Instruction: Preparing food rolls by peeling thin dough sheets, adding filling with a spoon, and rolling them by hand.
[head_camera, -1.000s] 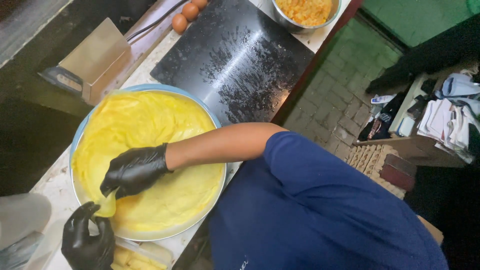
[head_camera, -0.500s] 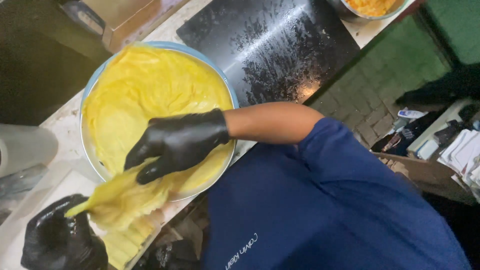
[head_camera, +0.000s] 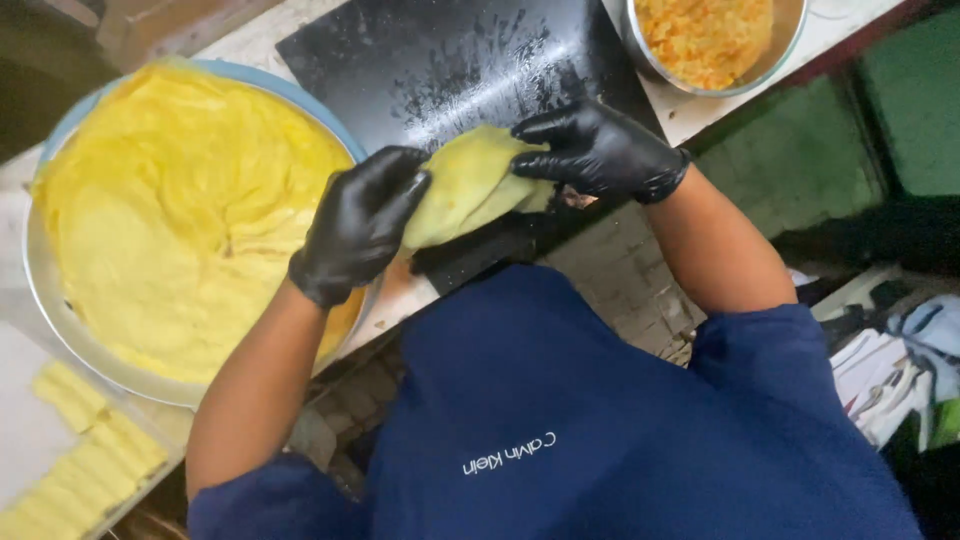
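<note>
My left hand (head_camera: 360, 225) and my right hand (head_camera: 600, 150), both in black gloves, hold one thin yellow sheet (head_camera: 470, 185) between them. The sheet hangs folded and slack just above the near edge of a black board (head_camera: 450, 60) that has wet streaks on it. Left of the board stands a round metal tray (head_camera: 60, 330) with a blue rim, holding a stack of the same yellow sheets (head_camera: 180, 210). My left hand is just past the tray's right rim.
A metal bowl (head_camera: 705, 35) of orange-yellow filling stands at the far right of the counter. Several yellow rolls (head_camera: 90, 450) lie in a row at the lower left. My blue shirt (head_camera: 600, 430) fills the foreground; brick floor and clutter lie to the right.
One yellow sheet has been peeled off the stack in the tray and carried right to the black board. My right hand has come in and now holds it too.
</note>
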